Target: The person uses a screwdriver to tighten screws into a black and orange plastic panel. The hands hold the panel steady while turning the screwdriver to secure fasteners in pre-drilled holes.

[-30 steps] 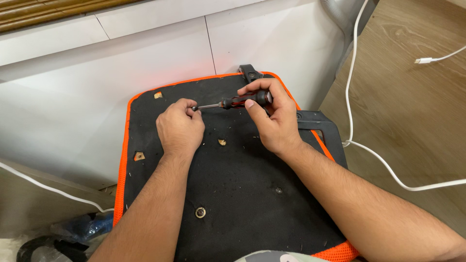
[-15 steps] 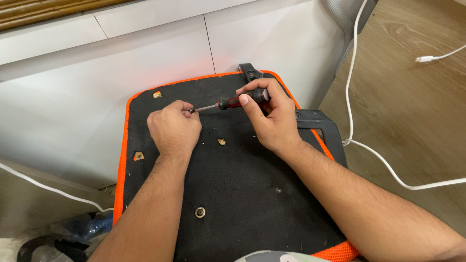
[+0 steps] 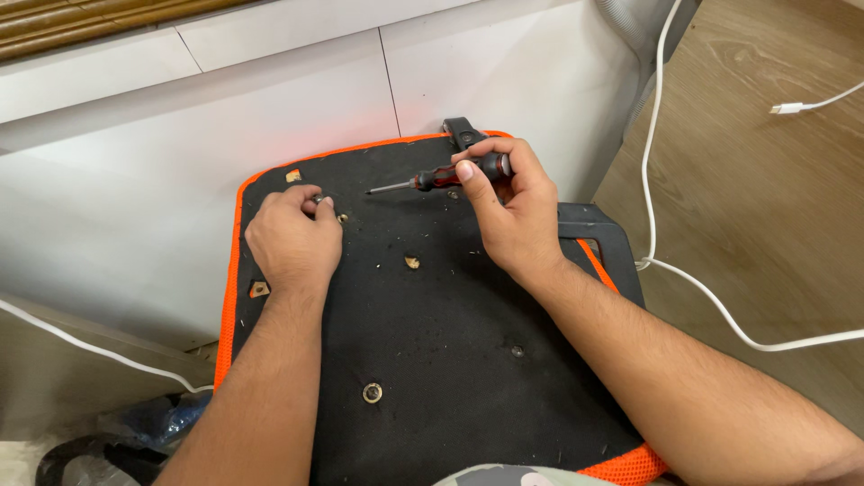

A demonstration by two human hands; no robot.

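Black felt seat base (image 3: 432, 360), steel-tipped screwdriver (image 3: 441, 176)

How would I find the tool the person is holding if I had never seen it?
Find the big black panel with an orange edge in the middle. Near its top edge, the right hand grips a screwdriver. It has a black and red handle and a thin metal shaft pointing left, unlike the small round fittings set flat in the panel.

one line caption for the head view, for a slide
Right hand holds a screwdriver above a black, orange-edged panel while the left hand pinches a small part.
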